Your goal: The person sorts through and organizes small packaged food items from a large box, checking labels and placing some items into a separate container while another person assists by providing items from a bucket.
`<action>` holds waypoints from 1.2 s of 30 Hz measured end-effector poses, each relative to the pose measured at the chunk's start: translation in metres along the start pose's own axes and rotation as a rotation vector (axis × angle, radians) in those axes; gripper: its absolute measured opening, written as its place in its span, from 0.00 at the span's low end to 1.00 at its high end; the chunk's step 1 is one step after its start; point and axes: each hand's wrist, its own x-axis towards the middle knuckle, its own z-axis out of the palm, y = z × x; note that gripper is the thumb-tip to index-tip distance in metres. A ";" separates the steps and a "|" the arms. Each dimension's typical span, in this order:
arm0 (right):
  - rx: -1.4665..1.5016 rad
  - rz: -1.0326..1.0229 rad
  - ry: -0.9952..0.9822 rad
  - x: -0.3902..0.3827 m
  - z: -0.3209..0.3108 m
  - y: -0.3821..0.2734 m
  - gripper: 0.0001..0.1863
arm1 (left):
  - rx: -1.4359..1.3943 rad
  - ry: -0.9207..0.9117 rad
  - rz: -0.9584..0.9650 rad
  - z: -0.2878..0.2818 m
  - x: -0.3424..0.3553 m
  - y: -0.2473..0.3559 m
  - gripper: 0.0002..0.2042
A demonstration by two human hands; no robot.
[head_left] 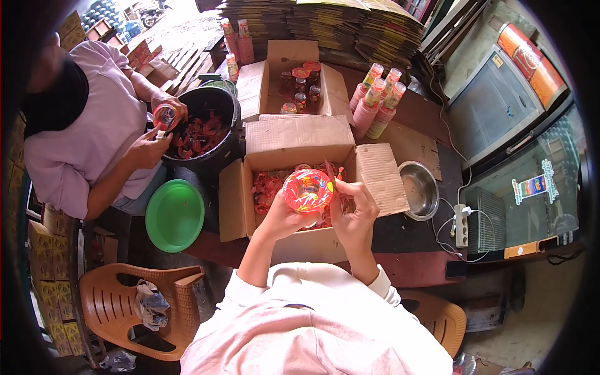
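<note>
Two people work at this dark tabletop [412,234], one seated at its left edge. Beside that co-worker [94,125], a green plate [175,215] lies near the left edge, and a black bucket [209,128] of red packets stands within easy reach, so that person's hands can dip into it while holding a small jar. Nearer the front edge sits an open cardboard box [300,181], flaps spread wide and red packets inside, directly under the wearer's hands. The left hand [281,215] cradles a round clear jar [308,190] filled with red packets, fingers closed around its underside and tipping its mouth toward the face. The right hand [355,212] rests against the jar's right side, fingers curled and pinched near its rim, apparently on a thin strip, though that is too small to tell. A second open box [294,84] farther back holds capped jars. Rightward, tall pink jars [378,100] cluster together, and a steel bowl [420,190] sits near the right edge.
</note>
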 end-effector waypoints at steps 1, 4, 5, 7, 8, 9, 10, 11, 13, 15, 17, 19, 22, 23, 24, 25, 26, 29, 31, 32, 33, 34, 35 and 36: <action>0.002 0.007 -0.005 0.000 0.000 0.000 0.13 | -0.017 -0.038 -0.036 -0.002 -0.001 -0.001 0.23; -0.002 0.010 -0.012 0.000 0.001 0.000 0.13 | -0.006 -0.086 -0.032 -0.005 0.000 -0.004 0.25; -0.006 0.006 -0.013 0.000 0.001 0.000 0.13 | 0.023 -0.095 0.009 -0.006 0.000 -0.005 0.25; -0.005 0.015 -0.010 0.000 0.001 -0.001 0.12 | 0.018 -0.093 0.012 -0.005 0.001 -0.006 0.25; -0.002 0.025 -0.007 0.000 0.001 -0.002 0.12 | 0.016 -0.090 0.014 -0.005 0.001 -0.006 0.25; -0.002 0.025 -0.008 -0.001 0.001 -0.002 0.12 | 0.015 -0.089 0.014 -0.005 0.001 -0.005 0.25; 0.010 0.047 -0.002 -0.001 0.001 -0.003 0.12 | 0.014 -0.098 0.003 -0.004 0.001 -0.003 0.25; 0.022 0.069 0.005 -0.002 0.001 -0.003 0.12 | 0.014 -0.108 -0.008 -0.004 0.001 -0.002 0.25; 0.034 0.077 0.009 -0.001 0.002 -0.002 0.12 | 0.017 -0.114 -0.013 -0.002 0.000 -0.003 0.25; 0.045 0.085 0.015 -0.001 0.002 -0.002 0.12 | 0.020 -0.122 -0.018 0.000 0.000 -0.004 0.26; 0.047 0.073 0.040 0.000 0.002 -0.001 0.08 | 0.041 -0.120 0.052 0.001 0.001 -0.006 0.26; 0.029 0.069 0.045 0.001 0.001 -0.001 0.08 | -0.007 -0.054 0.053 0.005 0.003 -0.007 0.24; 0.012 0.067 0.052 0.000 -0.001 -0.002 0.09 | -0.004 0.016 0.058 0.002 0.001 -0.016 0.22; 0.013 0.066 0.053 0.000 -0.002 -0.002 0.11 | 0.047 0.020 0.063 0.000 0.001 -0.019 0.23; 0.013 0.067 0.053 0.000 -0.002 -0.003 0.11 | 0.047 0.020 0.062 0.000 0.000 -0.019 0.23; 0.016 0.063 0.054 0.000 -0.002 -0.004 0.11 | 0.032 0.015 0.017 -0.001 0.000 -0.020 0.23; 0.019 0.059 0.056 0.000 -0.003 -0.005 0.11 | 0.018 0.009 -0.028 -0.001 0.000 -0.020 0.24; -0.031 0.013 0.054 -0.003 0.000 0.002 0.11 | -0.016 0.021 0.009 0.000 0.002 -0.018 0.23; -0.050 -0.001 0.048 -0.003 -0.001 0.000 0.11 | -0.034 0.029 0.013 0.002 0.001 -0.019 0.22; -0.071 -0.013 0.041 -0.003 -0.001 0.000 0.12 | -0.053 0.037 0.015 0.003 0.001 -0.019 0.22; -0.071 -0.013 0.041 -0.003 -0.001 0.000 0.12 | -0.053 0.037 0.015 0.005 0.000 -0.019 0.22; -0.084 -0.023 0.041 -0.004 -0.001 0.000 0.12 | -0.118 0.039 0.004 0.007 0.000 -0.018 0.21; -0.096 -0.033 0.042 -0.004 0.000 0.000 0.12 | -0.183 0.041 -0.006 0.009 -0.001 -0.017 0.21; -0.095 -0.034 0.041 -0.004 0.000 0.001 0.12 | -0.182 0.042 -0.005 0.010 -0.001 -0.018 0.21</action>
